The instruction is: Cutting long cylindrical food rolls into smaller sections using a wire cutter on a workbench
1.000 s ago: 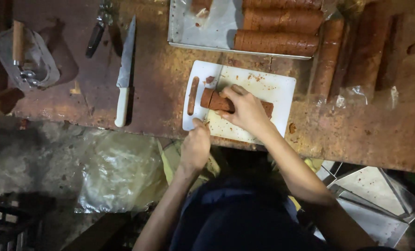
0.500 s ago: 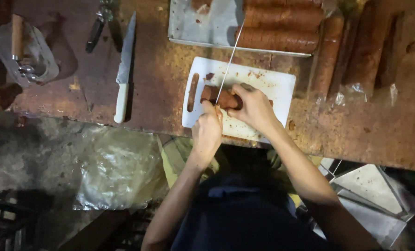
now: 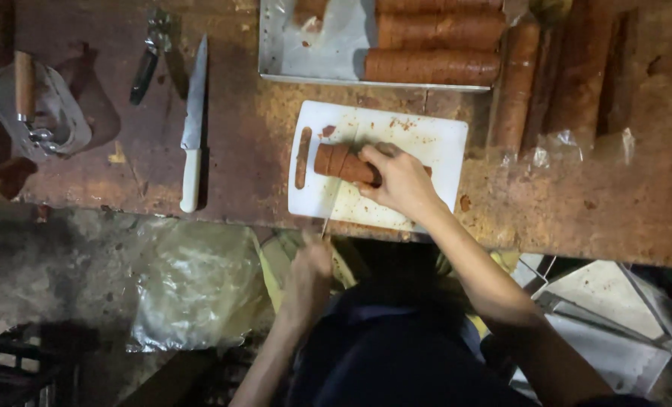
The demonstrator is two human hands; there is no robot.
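Head view, the only view on record. A white cutting board [image 3: 419, 132] lies at centre frame on a worn, stained wooden table [image 3: 607, 203], its near edge close to the table's front edge. On the board rests a reddish-brown sausage-like roll [image 3: 342, 161], lying crosswise, with cut lines visible at its left end. One separated slice [image 3: 302, 157] stands just left of the roll, apart from it.

The right hand [image 3: 400, 179] sits on top of the roll right of centre, fingers curled down over it and pressing it to the board. The left hand [image 3: 310, 270] is below the table edge, lower centre of the frame, fingers closed in a fist around the end of a thin string [image 3: 331, 211]. The string runs up from the fist across the board's near edge toward the roll's left part; whether it is inside the roll cannot be told.

Upper centre: a metal tray [image 3: 306, 53] holding more rolls [image 3: 432, 66] of the same kind. Further wrapped rolls [image 3: 515, 83] lie to the tray's right, upper right of frame. Left of the board, well apart, a white-handled knife [image 3: 193, 124] lies lengthwise. Beyond it a dark-handled tool [image 3: 147, 64], kind unclear. Far upper left, a clear container [image 3: 57, 113] with a wooden-handled implement [image 3: 24, 84].
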